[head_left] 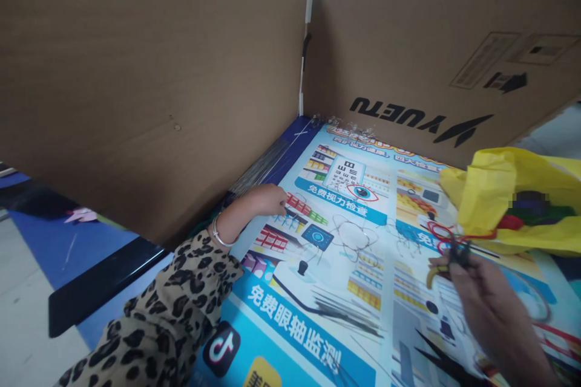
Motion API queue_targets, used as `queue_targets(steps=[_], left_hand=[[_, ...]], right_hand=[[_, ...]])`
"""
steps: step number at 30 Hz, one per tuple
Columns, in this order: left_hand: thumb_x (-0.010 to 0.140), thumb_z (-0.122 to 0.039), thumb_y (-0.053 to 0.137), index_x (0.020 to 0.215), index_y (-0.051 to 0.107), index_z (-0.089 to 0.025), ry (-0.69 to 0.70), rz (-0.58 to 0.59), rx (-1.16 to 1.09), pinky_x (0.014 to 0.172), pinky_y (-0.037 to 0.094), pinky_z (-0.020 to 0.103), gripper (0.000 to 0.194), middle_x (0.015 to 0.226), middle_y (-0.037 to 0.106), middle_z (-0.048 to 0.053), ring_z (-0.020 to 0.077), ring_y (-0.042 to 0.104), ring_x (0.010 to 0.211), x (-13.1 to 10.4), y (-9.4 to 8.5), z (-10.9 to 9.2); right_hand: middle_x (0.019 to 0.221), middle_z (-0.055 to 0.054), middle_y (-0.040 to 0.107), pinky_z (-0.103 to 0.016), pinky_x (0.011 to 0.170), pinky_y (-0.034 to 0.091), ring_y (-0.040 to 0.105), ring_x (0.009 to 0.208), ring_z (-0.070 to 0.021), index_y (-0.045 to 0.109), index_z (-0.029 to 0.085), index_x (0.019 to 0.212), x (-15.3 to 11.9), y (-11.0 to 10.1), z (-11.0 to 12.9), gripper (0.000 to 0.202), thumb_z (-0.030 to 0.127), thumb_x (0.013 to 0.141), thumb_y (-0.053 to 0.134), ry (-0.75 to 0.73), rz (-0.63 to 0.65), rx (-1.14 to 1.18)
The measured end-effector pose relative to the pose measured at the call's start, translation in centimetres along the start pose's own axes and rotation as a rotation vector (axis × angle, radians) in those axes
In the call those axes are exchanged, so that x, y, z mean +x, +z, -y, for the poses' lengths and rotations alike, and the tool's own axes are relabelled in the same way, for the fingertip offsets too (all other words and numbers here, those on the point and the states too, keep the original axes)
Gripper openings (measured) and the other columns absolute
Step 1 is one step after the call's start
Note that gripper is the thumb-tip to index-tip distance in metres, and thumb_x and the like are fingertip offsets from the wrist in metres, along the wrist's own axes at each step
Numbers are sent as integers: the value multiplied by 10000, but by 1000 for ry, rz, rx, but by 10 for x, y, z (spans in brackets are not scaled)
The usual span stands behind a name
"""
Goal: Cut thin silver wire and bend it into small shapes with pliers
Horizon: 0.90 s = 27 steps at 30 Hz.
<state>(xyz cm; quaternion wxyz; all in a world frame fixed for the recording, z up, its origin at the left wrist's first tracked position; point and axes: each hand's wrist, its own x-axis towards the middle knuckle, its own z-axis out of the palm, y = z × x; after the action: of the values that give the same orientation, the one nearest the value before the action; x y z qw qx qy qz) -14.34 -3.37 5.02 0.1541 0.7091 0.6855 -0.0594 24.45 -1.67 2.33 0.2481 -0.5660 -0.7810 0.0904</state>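
Observation:
My left hand (267,201), with a bracelet at the wrist, is closed in a pinch low over the printed poster (313,190). Anything between its fingertips is too fine to make out. On the right, my right hand (488,296) is closed around a small tool that looks like pliers (459,253), with a dark metal head and a curved yellow handle. Bent wire loops (356,236) lie on the poster between my hands. Below them is a bundle of thin straight dark wires (347,308). Black pointed blades (442,360) lie under my right forearm.
Tall cardboard panels stand at the left (149,72) and back (408,30). A yellow bag (492,187) lies at the right, beside red loops (440,231). Clear small pieces (358,132) line the back edge. A black flat object (104,284) lies outside the left panel.

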Motion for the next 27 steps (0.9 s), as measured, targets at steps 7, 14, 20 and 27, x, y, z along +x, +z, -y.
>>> queue_targets(steps=[7, 14, 20, 27], left_hand=[[681, -201, 488, 702, 643, -173, 7, 56, 47, 507, 313, 262, 159, 717, 645, 69, 176, 554, 600, -3, 1, -15], [689, -191, 457, 732, 638, -148, 84, 62, 100, 504, 292, 274, 192, 690, 628, 84, 166, 508, 539, -4, 3, -14], [681, -184, 453, 695, 631, -164, 108, 48, 94, 479, 259, 257, 180, 656, 613, 55, 143, 486, 531, -3, 5, -8], [626, -156, 479, 710, 642, -162, 79, 129, 183, 476, 269, 247, 185, 683, 638, 72, 154, 509, 540, -9, -1, -15]], right_hand=[[966, -46, 624, -316, 742, 491, 596, 892, -213, 523, 248, 991, -10, 33, 16, 283, 438, 821, 397, -38, 243, 276], [972, -56, 604, -289, 770, 474, 577, 902, -191, 506, 243, 985, -12, 36, 12, 248, 405, 839, 387, -199, 320, 179], [960, -57, 613, -285, 772, 474, 581, 893, -186, 513, 237, 969, -13, 39, 11, 234, 393, 830, 408, -232, 305, 155], [966, -48, 624, -275, 756, 482, 590, 897, -192, 528, 232, 971, -13, 39, 9, 220, 370, 818, 451, -286, 286, 186]])
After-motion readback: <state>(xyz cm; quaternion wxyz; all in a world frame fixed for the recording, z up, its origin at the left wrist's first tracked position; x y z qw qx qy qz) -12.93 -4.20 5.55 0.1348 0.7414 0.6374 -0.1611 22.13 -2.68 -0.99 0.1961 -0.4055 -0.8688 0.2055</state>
